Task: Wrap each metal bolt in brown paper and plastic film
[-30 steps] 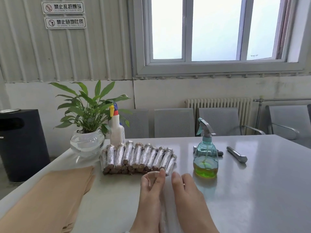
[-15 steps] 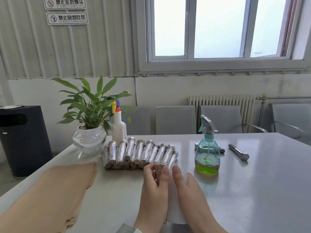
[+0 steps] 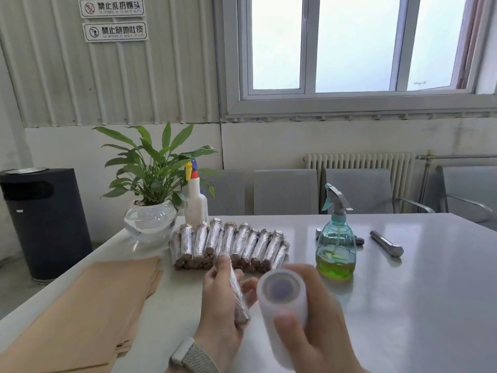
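Bolt (image 3: 238, 294), already wrapped in film, is being held up near the front table edge, the left hand (image 3: 220, 300) curling its fingers around it. Just to its right, the right hand (image 3: 309, 327) is gripping the roll of plastic film (image 3: 282, 297). Farther back, finished wrapped bolts (image 3: 228, 243) are lying in a row, brown paper (image 3: 86, 313) is lying at left, and a bare bolt (image 3: 386, 243) is lying at far right beyond the green spray bottle (image 3: 336, 238).

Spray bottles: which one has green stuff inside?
The see-through blue spray bottle right of the wrapped bolts; the white spray bottle beside the plant shows none.
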